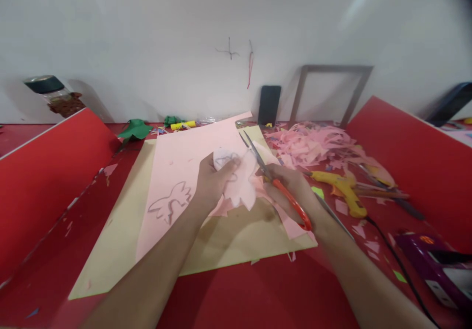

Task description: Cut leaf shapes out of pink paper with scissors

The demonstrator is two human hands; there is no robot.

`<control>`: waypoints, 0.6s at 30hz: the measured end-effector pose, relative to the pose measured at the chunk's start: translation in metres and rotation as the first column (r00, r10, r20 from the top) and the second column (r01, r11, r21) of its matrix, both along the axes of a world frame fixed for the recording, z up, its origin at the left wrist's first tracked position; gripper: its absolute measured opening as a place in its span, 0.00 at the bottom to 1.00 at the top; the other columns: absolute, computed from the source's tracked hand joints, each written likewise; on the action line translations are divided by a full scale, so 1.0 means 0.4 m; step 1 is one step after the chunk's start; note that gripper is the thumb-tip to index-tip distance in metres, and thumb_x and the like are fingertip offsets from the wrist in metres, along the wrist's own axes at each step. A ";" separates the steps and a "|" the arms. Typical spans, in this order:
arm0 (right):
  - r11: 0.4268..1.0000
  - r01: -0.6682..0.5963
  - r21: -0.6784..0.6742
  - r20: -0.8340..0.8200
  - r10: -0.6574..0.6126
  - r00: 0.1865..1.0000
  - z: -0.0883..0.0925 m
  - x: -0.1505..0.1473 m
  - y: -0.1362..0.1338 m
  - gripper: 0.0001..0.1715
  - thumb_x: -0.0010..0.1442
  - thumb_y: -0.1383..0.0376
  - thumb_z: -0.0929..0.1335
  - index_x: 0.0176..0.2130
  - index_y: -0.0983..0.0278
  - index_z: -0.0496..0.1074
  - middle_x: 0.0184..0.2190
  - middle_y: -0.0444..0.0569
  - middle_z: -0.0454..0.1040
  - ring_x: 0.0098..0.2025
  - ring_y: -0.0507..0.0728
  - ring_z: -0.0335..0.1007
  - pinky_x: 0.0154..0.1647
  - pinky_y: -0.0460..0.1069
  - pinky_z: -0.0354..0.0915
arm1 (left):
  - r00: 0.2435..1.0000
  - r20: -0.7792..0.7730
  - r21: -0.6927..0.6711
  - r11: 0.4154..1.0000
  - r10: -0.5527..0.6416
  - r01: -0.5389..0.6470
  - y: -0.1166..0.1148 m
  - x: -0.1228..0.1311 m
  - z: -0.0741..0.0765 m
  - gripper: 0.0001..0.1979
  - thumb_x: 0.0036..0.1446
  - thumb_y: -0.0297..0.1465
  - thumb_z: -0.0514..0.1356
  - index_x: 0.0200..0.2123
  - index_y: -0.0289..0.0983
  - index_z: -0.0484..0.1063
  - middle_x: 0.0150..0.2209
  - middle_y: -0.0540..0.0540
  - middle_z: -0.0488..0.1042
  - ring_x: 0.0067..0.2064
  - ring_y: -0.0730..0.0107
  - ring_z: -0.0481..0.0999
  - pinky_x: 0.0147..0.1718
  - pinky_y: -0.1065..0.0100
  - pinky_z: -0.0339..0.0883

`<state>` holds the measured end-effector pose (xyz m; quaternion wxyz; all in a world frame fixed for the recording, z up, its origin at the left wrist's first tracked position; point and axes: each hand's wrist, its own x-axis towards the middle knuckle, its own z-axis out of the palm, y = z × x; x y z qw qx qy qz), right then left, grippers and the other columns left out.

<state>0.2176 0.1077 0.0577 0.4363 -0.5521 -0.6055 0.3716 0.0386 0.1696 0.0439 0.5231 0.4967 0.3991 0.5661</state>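
White paper shape [240,185]: over the pink sheet [184,157] | left hand [213,179]: pinches it, thumb on top | right hand [289,184]: grips orange scissors [291,203], blades [258,160] apart, pointing up and left | both arms [158,262] reach forward

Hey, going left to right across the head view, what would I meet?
Jar, green piece, left hand, scissors, glue gun, purple device.

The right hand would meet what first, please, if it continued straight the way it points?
Ahead of the right hand and its scissors, probably the white paper cutout in the left hand, though depth is unclear.
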 end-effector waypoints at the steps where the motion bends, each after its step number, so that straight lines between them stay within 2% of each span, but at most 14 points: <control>1: 1.000 0.004 0.002 0.010 -0.004 1.000 0.000 0.001 0.000 0.16 0.51 0.67 0.67 0.41 0.65 0.77 0.25 0.42 0.66 0.25 0.51 0.60 0.26 0.45 0.57 | 1.000 -0.001 0.000 1.000 0.000 0.000 0.000 0.000 0.002 0.12 0.47 0.37 0.72 0.27 0.36 0.75 0.23 0.52 0.74 0.23 0.76 0.68 0.21 0.75 0.61; 6: 1.000 0.026 0.006 0.035 -0.026 0.999 0.002 0.004 -0.001 0.17 0.51 0.67 0.67 0.41 0.66 0.79 0.24 0.42 0.66 0.25 0.50 0.61 0.26 0.45 0.58 | 1.000 0.013 -0.004 1.000 0.010 -0.010 -0.004 0.003 0.009 0.12 0.45 0.37 0.72 0.27 0.36 0.75 0.24 0.51 0.75 0.23 0.76 0.68 0.22 0.74 0.61; 12: 0.999 0.034 0.023 0.062 -0.036 0.997 -0.006 0.008 0.000 0.18 0.52 0.67 0.68 0.42 0.66 0.80 0.24 0.43 0.68 0.24 0.50 0.60 0.24 0.45 0.57 | 1.000 0.018 0.006 1.000 -0.017 0.017 0.002 -0.006 0.000 0.12 0.46 0.36 0.72 0.28 0.36 0.76 0.25 0.52 0.75 0.23 0.77 0.68 0.22 0.75 0.61; 18: 0.999 0.033 0.043 0.040 -0.034 0.999 -0.009 0.007 -0.003 0.18 0.53 0.64 0.68 0.42 0.66 0.81 0.23 0.42 0.66 0.23 0.50 0.59 0.23 0.45 0.55 | 1.000 0.013 -0.011 1.000 -0.017 0.017 0.008 -0.009 -0.001 0.15 0.44 0.39 0.74 0.28 0.36 0.76 0.24 0.52 0.74 0.23 0.77 0.68 0.22 0.75 0.61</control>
